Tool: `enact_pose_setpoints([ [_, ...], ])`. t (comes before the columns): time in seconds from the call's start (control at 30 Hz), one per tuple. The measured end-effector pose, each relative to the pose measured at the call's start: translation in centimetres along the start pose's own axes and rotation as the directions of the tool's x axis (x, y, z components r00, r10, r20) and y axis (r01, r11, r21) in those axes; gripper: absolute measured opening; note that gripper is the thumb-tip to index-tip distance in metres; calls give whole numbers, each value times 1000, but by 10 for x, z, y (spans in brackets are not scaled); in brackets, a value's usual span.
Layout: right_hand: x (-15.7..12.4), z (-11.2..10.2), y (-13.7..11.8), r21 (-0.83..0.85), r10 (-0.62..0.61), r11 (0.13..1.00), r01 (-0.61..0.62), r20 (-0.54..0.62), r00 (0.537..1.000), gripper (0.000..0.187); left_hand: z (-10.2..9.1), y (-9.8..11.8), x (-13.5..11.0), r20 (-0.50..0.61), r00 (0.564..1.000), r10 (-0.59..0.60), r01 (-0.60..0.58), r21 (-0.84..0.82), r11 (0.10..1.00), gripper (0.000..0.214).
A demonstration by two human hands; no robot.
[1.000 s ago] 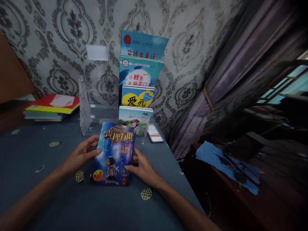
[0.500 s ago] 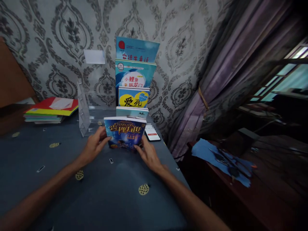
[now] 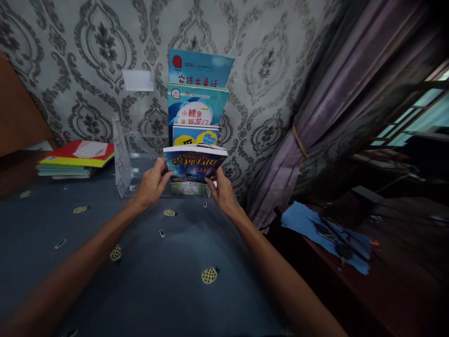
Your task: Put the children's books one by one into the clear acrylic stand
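Both my hands hold a dark blue storybook (image 3: 194, 164) with gold lettering, lifted off the table and tilted nearly flat in front of a clear acrylic tiered rack (image 3: 123, 159). My left hand (image 3: 151, 185) grips its left edge and my right hand (image 3: 220, 189) grips its right edge. Behind the book, the rack's right column carries several children's books, the top blue one (image 3: 199, 69), a teal one (image 3: 196, 108) and a yellow one (image 3: 196, 135) partly hidden. A lower green-edged book (image 3: 187, 188) shows just beneath the held book.
A stack of coloured books (image 3: 73, 159) lies at the far left of the blue patterned tablecloth (image 3: 147, 271). A purple curtain (image 3: 315, 117) hangs at the right. A dark wooden table with a blue cloth (image 3: 326, 231) stands to the right.
The storybook lay flat on the table under my hands a second ago. Both hands have raised it and carried it away from me up to the rack, now covering the lower books.
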State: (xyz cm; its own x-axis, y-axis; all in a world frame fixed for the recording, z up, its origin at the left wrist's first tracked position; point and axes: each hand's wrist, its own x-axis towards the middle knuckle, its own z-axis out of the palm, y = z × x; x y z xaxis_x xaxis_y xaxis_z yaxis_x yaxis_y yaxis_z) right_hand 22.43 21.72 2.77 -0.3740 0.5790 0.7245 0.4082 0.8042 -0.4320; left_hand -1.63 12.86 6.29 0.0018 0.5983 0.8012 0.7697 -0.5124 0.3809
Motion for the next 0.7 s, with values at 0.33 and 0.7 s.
enact_pose_setpoints([
  [0.33,-7,16,21,26,-21,999,21,-11,1000,29,10,-10,-9,74,997,-23,20,48,999,17],
  [0.7,-10,25,17,-54,102,993,-105,-45,994,29,18,-13,-2,167,978,-129,97,183,978,7],
])
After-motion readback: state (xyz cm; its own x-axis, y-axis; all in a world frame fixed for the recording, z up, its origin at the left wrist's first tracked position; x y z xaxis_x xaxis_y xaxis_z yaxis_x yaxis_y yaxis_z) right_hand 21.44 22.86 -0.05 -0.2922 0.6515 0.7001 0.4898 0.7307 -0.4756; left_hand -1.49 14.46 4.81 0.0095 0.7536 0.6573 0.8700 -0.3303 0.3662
